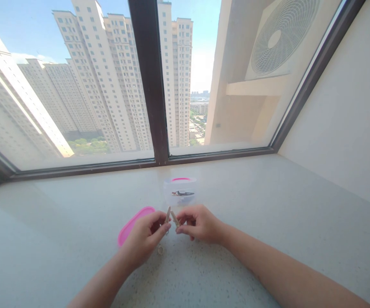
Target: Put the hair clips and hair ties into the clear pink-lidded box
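My left hand [145, 239] and my right hand [199, 223] meet over the pale stone sill, fingers pinched. Between them they hold two small wooden pieces [171, 216] that look like the halves of a clothespin, angled together at the tips. Just behind the hands stands a small clear plastic box [180, 191] with a pink rim; a dark clip-like item lies inside it. The box's pink lid [133, 223] lies flat on the sill to the left of my left hand. A small pale piece [160, 249] rests on the sill beneath my left hand.
The sill [268, 205] runs to a wide window with a dark frame [149, 81] at the back. A white wall [348, 111] closes the right side. Tall buildings and an outdoor air-conditioning unit [281, 38] show through the glass.
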A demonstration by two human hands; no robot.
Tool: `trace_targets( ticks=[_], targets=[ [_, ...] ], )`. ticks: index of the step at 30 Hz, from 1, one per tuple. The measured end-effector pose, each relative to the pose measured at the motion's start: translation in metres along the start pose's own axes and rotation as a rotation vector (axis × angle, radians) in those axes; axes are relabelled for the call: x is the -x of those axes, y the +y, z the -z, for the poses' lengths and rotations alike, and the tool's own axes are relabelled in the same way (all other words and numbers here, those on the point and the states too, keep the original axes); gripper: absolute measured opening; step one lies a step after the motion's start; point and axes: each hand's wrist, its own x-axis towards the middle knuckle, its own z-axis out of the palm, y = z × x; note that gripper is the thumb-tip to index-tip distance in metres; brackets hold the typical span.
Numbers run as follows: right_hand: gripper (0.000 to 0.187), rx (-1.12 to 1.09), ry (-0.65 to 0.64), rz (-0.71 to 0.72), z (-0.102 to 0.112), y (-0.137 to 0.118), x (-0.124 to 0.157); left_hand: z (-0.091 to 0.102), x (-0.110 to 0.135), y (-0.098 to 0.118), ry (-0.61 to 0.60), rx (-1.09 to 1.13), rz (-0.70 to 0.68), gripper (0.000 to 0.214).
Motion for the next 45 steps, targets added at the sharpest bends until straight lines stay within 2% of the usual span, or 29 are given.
trace_targets(
  ticks=[16, 23, 25, 29, 38, 41, 43, 45],
  targets=[
    [0.018, 0.019, -0.035, 0.004, 0.0, -0.001, 0.0, 0.0, 0.002, 0.005, -0.033, 0.043, -0.012, 0.026],
    [0.02, -0.007, -0.002, -0.029, 0.0, 0.0, 0.0, 0.0, 0.002, 0.003, 0.022, -0.017, -0.025, 0.024],
    [0.022, -0.086, -0.028, -0.071, 0.002, 0.0, -0.001, 0.002, 0.001, 0.002, 0.069, -0.042, -0.012, 0.023],
    [0.028, -0.223, -0.205, -0.194, 0.012, -0.001, -0.003, 0.006, -0.001, 0.0, 0.114, -0.037, 0.005, 0.023],
    [0.033, -0.296, -0.222, -0.212, 0.021, 0.006, -0.008, 0.009, -0.005, -0.006, 0.149, 0.055, 0.043, 0.027],
    [0.03, -0.303, -0.324, -0.239, 0.037, -0.002, -0.009, 0.01, -0.005, -0.006, 0.156, 0.056, 0.044, 0.026],
    [0.027, -0.258, -0.425, -0.257, 0.057, -0.011, -0.008, 0.012, -0.005, -0.006, 0.157, 0.068, 0.053, 0.026],
    [0.024, -0.194, -0.436, -0.256, 0.08, -0.02, -0.004, 0.013, -0.005, -0.007, 0.162, 0.085, 0.061, 0.027]
  ],
)
